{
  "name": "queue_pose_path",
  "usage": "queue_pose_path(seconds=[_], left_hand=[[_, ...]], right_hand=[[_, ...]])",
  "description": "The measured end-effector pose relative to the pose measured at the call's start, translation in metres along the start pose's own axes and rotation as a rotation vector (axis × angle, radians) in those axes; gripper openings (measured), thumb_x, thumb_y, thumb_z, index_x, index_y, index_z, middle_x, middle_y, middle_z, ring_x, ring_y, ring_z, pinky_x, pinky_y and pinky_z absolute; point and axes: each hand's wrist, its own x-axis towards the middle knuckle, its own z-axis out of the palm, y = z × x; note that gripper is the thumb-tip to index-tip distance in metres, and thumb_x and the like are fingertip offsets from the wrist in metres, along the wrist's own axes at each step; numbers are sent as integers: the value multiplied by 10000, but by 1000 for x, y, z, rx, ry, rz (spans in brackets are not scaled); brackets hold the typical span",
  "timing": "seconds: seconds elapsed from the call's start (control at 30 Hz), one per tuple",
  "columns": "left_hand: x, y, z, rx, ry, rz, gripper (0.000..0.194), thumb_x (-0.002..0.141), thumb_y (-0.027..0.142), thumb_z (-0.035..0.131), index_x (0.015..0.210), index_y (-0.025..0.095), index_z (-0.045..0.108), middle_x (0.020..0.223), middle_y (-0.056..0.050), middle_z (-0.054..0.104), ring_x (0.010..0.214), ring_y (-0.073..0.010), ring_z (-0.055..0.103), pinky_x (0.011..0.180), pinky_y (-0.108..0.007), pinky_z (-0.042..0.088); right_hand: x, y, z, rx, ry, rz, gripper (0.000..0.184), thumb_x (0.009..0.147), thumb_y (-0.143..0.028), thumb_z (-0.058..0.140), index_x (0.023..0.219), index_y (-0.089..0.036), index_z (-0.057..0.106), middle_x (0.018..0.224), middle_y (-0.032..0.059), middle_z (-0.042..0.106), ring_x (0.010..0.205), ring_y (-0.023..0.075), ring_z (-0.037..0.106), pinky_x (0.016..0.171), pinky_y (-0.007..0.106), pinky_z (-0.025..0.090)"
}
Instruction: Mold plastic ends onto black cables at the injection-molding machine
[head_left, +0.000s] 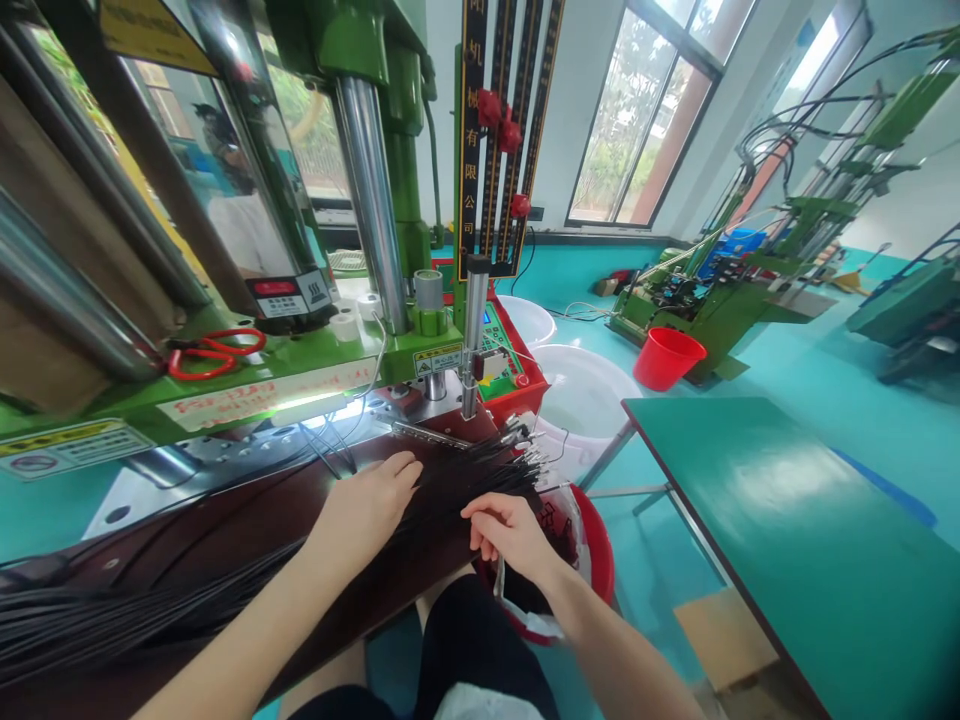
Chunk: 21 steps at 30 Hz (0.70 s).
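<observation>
A thick bundle of black cables lies along the dark brown bench, its silvery and white connector ends gathered at the right. Over the bundle, my left hand is closed with its fingers curled down; whatever they grip is hidden. My right hand hangs by the bench's right edge, below the connector ends. Its fingers are bent and drawn together, and I cannot make out anything between them. Behind my left hand, a few thin cables run into the lit gap of the green press.
Red-handled scissors rest on the press. A lined red bucket stands under the bench's right end. Further right are a green-topped table, a white tub, a red bucket and another green machine.
</observation>
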Motion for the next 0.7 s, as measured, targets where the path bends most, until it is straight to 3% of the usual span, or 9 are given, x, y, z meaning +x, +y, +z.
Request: queue_pose_path(seconds=[0.1, 0.17, 0.3, 0.4, 0.47, 0.57, 0.63, 0.7], left_hand=[[-7, 1, -9, 108, 112, 39, 328, 819, 141, 345, 1023, 182, 599, 1185, -106, 563, 775, -186, 609, 545, -261, 429], [-9, -1, -16, 43, 134, 31, 295, 821, 176, 367, 968, 193, 622, 1078, -87, 611, 750, -169, 601, 559, -249, 427], [0, -14, -31, -394, 8, -111, 288, 790, 412, 468, 717, 189, 635, 710, -5, 616, 680, -145, 555, 607, -233, 417], [8, -26, -37, -731, -75, -243, 337, 729, 495, 520, 684, 175, 612, 618, 24, 574, 620, -136, 514, 583, -232, 408], [11, -30, -41, -855, -54, -288, 323, 704, 488, 549, 707, 170, 606, 635, 25, 578, 627, -136, 513, 592, -232, 408], [12, -29, -47, -934, -66, -304, 312, 696, 475, 556, 644, 168, 563, 580, 25, 545, 558, -118, 500, 546, -224, 402], [11, -26, -49, -945, -124, -305, 336, 714, 482, 528, 589, 171, 514, 529, 31, 502, 474, -99, 470, 473, -214, 375], [8, -24, -51, -931, -165, -293, 355, 732, 491, 503, 575, 174, 482, 527, 34, 484, 432, -86, 450, 431, -207, 354]], right_hand=[[0, -2, 1, -11, -9, 3, 185, 724, -215, 481, 818, -152, 627, 526, -40, 551, 385, 44, 445, 384, 159, 324], [1, -3, 2, -25, -20, 13, 178, 721, -209, 483, 813, -159, 626, 533, -42, 550, 393, 43, 443, 391, 159, 324], [3, -4, 2, -48, -58, 33, 170, 718, -199, 484, 808, -161, 624, 542, -41, 552, 399, 43, 440, 395, 158, 315], [-1, -7, 3, -107, -32, -18, 176, 744, -197, 466, 817, -160, 623, 541, -34, 547, 405, 54, 445, 401, 170, 330], [-8, -13, 6, -239, 31, -168, 195, 778, -196, 450, 844, -165, 630, 546, -24, 551, 437, 74, 474, 429, 191, 369], [-18, -26, 12, -542, 129, -546, 239, 825, -175, 414, 930, -170, 628, 639, 20, 603, 563, 118, 542, 549, 248, 450], [-19, -31, 18, -741, 144, -775, 271, 841, -166, 399, 1022, -171, 600, 850, 69, 647, 789, 164, 580, 731, 315, 472], [-13, -28, 24, -933, 110, -880, 319, 861, -241, 417, 1149, -168, 533, 1137, 99, 583, 1090, 218, 483, 930, 400, 386]])
